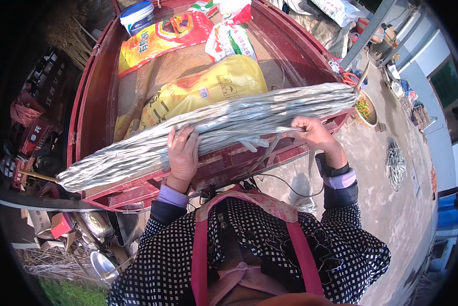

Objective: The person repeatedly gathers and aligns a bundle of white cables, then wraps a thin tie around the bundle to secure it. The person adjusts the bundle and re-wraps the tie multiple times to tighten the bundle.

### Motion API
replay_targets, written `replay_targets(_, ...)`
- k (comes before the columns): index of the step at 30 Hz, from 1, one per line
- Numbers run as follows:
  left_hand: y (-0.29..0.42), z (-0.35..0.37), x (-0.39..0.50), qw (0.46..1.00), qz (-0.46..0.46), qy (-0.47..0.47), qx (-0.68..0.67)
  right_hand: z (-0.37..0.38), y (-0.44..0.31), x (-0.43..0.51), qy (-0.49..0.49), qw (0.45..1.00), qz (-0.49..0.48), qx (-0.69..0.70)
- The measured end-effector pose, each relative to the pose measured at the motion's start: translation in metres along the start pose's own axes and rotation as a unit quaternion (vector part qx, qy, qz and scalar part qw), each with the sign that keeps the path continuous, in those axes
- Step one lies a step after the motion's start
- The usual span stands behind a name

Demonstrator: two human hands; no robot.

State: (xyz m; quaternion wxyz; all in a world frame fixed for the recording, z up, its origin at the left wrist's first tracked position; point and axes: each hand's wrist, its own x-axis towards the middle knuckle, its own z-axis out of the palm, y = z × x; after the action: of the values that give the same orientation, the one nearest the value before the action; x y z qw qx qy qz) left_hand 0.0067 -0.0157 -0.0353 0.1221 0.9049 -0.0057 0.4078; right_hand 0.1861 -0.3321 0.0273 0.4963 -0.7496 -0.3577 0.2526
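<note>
A long bundle of silvery plastic strips [229, 114] lies across the near end of a dark red metal cart bed [305, 34]. A stick [40, 175] pokes out at its left end, another [362, 78] at its right. My left hand [184, 153] rests on the bundle left of its middle, fingers spread over the strips. My right hand [314, 132] has its fingers closed on a strand at the bundle's near edge. Short loose strip ends [254, 144] hang between the hands. Orange-red handles, seemingly of scissors [350, 78], show near the right end.
In the cart bed are a yellow sack [221, 80], a straw broom [141, 88], printed bags [168, 36] and a white-and-blue bucket [137, 17]. A basket of peppers [365, 109] stands at the right. Farther right, a silvery coil [395, 166] lies on the concrete; a dark cable [290, 187] hangs before me.
</note>
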Motion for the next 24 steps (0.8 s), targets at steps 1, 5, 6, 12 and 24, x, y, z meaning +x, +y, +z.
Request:
replay_targets(1, 0.000, 0.002, 0.000, 1.000, 0.003, 0.003, 0.011, -0.013, 0.009, -0.010, 0.021, 0.998, 0.046, 0.029)
replay_targets(5, 0.000, 0.008, 0.001, 0.999, -0.007, -0.017, 0.045, -0.070, 0.052, -0.061, 0.108, 0.992, 0.067, -0.010)
replay_targets(6, 0.001, 0.009, 0.001, 0.999, -0.004, -0.012, 0.042, -0.083, 0.065, -0.073, 0.174, 0.984, 0.012, 0.033)
replay_targets(12, 0.005, 0.012, 0.002, 0.996, -0.016, 0.000, 0.085, -0.146, 0.139, -0.149, 0.313, 0.934, 0.174, -0.006)
replay_targets(24, 0.008, 0.016, -0.001, 0.995, -0.020, 0.021, 0.097, -0.262, 0.076, -0.177, 0.293, 0.948, -0.086, 0.094)
